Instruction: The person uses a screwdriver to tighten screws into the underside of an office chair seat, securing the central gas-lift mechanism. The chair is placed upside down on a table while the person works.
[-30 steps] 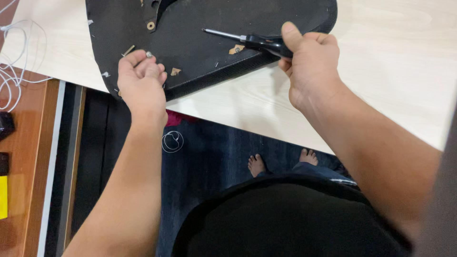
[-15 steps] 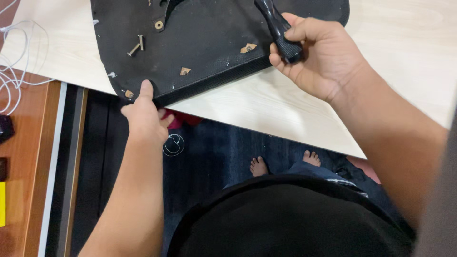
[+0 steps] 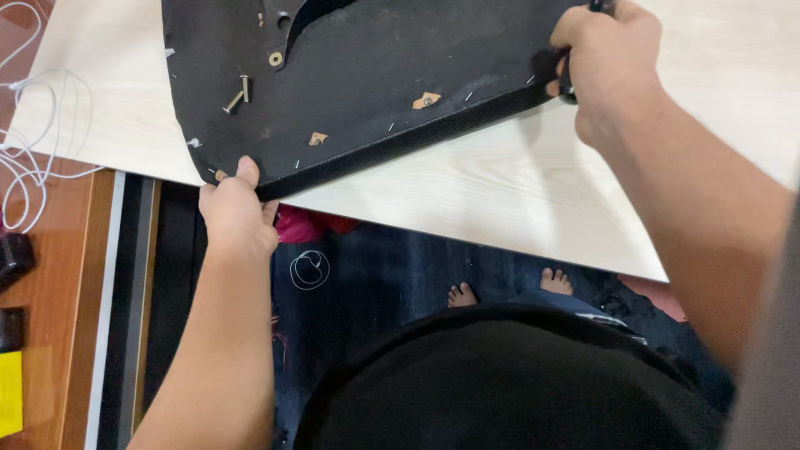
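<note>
Gripping the black panel, left hand clasps its corner, right hand its edge.

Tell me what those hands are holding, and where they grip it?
The left hand grips the black panel at its near left corner, thumb on top. The right hand is at the panel's right edge, closed around a dark tool handle.

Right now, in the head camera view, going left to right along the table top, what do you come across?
White cable → two loose screws → left hand gripping the black panel corner → tan scrap → right hand holding a dark handle.
</note>
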